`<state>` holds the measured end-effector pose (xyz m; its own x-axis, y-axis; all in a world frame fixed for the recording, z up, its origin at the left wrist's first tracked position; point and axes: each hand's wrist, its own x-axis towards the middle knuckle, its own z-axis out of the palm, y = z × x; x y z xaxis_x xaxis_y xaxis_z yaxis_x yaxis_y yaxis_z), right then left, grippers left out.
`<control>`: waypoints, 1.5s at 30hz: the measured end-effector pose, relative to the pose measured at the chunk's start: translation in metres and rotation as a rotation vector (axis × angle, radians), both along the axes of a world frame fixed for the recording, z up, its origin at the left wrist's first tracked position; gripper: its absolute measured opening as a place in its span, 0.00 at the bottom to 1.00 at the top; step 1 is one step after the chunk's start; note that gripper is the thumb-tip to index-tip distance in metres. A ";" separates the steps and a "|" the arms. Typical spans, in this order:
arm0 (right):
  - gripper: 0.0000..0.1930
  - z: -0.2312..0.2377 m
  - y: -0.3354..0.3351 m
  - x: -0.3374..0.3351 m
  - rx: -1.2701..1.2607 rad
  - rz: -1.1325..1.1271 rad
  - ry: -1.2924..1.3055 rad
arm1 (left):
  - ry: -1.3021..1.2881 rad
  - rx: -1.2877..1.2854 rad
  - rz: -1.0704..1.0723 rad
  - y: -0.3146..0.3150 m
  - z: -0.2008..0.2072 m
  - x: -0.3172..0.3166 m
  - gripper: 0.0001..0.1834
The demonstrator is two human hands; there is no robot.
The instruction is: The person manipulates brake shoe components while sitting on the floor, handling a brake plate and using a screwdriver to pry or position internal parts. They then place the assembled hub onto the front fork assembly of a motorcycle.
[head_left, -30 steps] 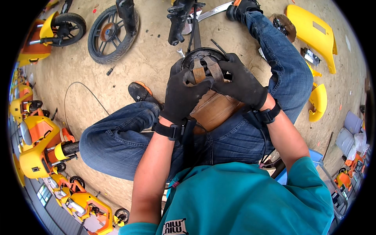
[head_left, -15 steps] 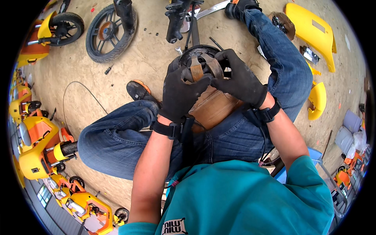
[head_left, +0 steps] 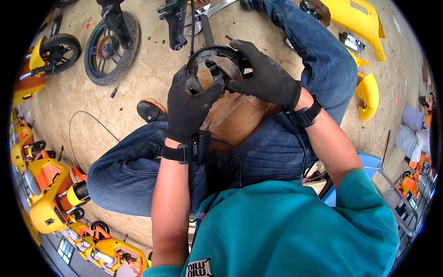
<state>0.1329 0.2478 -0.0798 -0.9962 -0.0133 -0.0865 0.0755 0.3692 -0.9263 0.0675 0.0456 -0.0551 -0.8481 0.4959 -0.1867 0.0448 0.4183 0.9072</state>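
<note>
A round black drum-brake plate (head_left: 196,54) with two curved brake shoes is held up in front of me. The left shoe (head_left: 205,79) shows a worn tan lining; the right shoe (head_left: 230,67) arches across the plate's other side. My gloved left hand (head_left: 190,108) is closed around the plate's left side, thumb near the left shoe's lower end. My gloved right hand (head_left: 270,78) grips the right side, its thumb against the right shoe's lower end and its index finger over the rim. The fingertips behind the plate are hidden. Below lies a brown cardboard box (head_left: 244,120), between my legs.
A black fork leg (head_left: 175,27) hangs beyond the plate. A loose spoked wheel (head_left: 92,74) stands at the far left, beside another fork leg (head_left: 113,21). Yellow body panels (head_left: 368,94) lie at right. Several yellow scooters (head_left: 48,194) line the left. A thin cable (head_left: 70,131) curves over the floor.
The view has shifted, so the scene sits further left. My right thumb has drawn away from my left thumb, and the right hand's index finger reaches higher over the rim.
</note>
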 end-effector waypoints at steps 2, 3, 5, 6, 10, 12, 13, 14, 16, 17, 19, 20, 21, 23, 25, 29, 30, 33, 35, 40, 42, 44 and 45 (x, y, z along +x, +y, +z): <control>0.44 0.004 0.000 0.000 0.013 0.012 -0.049 | -0.014 -0.006 0.002 0.000 0.001 0.000 0.11; 0.44 0.005 0.000 -0.001 0.020 0.019 -0.072 | -0.021 0.001 0.008 0.000 0.001 0.000 0.11; 0.45 0.000 -0.005 0.003 0.053 -0.023 -0.009 | 0.041 0.029 0.009 0.000 -0.004 0.001 0.12; 0.45 -0.002 -0.008 0.004 0.069 -0.042 0.024 | 0.112 0.048 0.006 0.000 -0.011 0.001 0.12; 0.43 0.004 -0.014 0.006 0.185 -0.092 0.000 | 0.082 0.053 0.025 0.004 -0.011 0.003 0.14; 0.40 0.004 -0.016 0.005 0.118 -0.099 0.040 | 0.109 0.044 0.018 0.003 -0.013 0.003 0.14; 0.38 0.005 -0.016 0.005 0.084 -0.087 -0.012 | 0.123 0.038 0.016 0.002 -0.014 0.003 0.14; 0.36 0.007 -0.015 0.004 0.049 -0.075 -0.064 | 0.130 0.026 0.016 0.001 -0.012 0.002 0.15; 0.34 0.004 -0.012 0.004 0.021 -0.047 -0.082 | 0.144 0.000 0.014 0.002 -0.008 0.002 0.15; 0.33 -0.001 -0.009 0.004 0.028 -0.032 -0.047 | 0.143 -0.011 0.010 0.000 -0.011 0.001 0.15; 0.32 -0.002 -0.009 0.004 0.032 -0.049 0.011 | 0.144 -0.030 0.000 -0.003 -0.016 -0.001 0.15; 0.33 -0.001 -0.011 0.005 0.028 -0.079 0.033 | 0.129 -0.020 0.004 -0.004 -0.016 -0.002 0.15; 0.33 -0.001 -0.012 0.005 0.026 -0.112 0.057 | 0.116 -0.008 0.008 -0.003 -0.016 -0.002 0.15; 0.33 -0.004 -0.009 0.005 0.038 -0.132 -0.013 | 0.089 0.007 0.020 -0.002 -0.014 -0.002 0.16; 0.33 -0.006 -0.006 0.006 0.067 -0.131 -0.051 | 0.059 0.011 0.039 -0.001 -0.009 -0.002 0.17; 0.31 -0.010 0.002 0.005 0.069 -0.114 -0.063 | 0.137 -0.058 -0.018 -0.012 -0.017 -0.007 0.14; 0.30 -0.011 0.004 0.005 0.045 -0.117 -0.064 | 0.109 -0.088 -0.048 -0.014 -0.017 -0.008 0.12; 0.28 -0.011 0.007 0.004 -0.018 -0.111 -0.097 | 0.071 -0.135 -0.097 -0.017 -0.012 -0.011 0.11; 0.27 -0.011 0.007 0.004 -0.028 -0.105 -0.090 | 0.034 -0.097 -0.069 -0.015 -0.008 -0.010 0.10; 0.27 -0.009 0.005 0.002 -0.010 -0.066 -0.140 | 0.017 0.012 -0.010 -0.008 -0.006 -0.007 0.10; 0.27 -0.011 0.004 0.002 -0.011 -0.058 -0.138 | -0.045 0.027 -0.002 -0.007 -0.002 -0.007 0.10; 0.29 -0.009 0.002 -0.002 -0.066 -0.062 -0.158 | -0.063 0.021 -0.013 -0.007 -0.003 -0.007 0.10; 0.30 -0.009 0.001 -0.004 -0.094 -0.064 -0.169 | -0.050 0.006 -0.028 -0.009 -0.007 -0.007 0.10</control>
<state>0.1288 0.2485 -0.0889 -0.9666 0.0339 -0.2541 0.2536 0.2713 -0.9285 0.0604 0.0367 -0.0617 -0.8237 0.5203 -0.2255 0.0107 0.4118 0.9112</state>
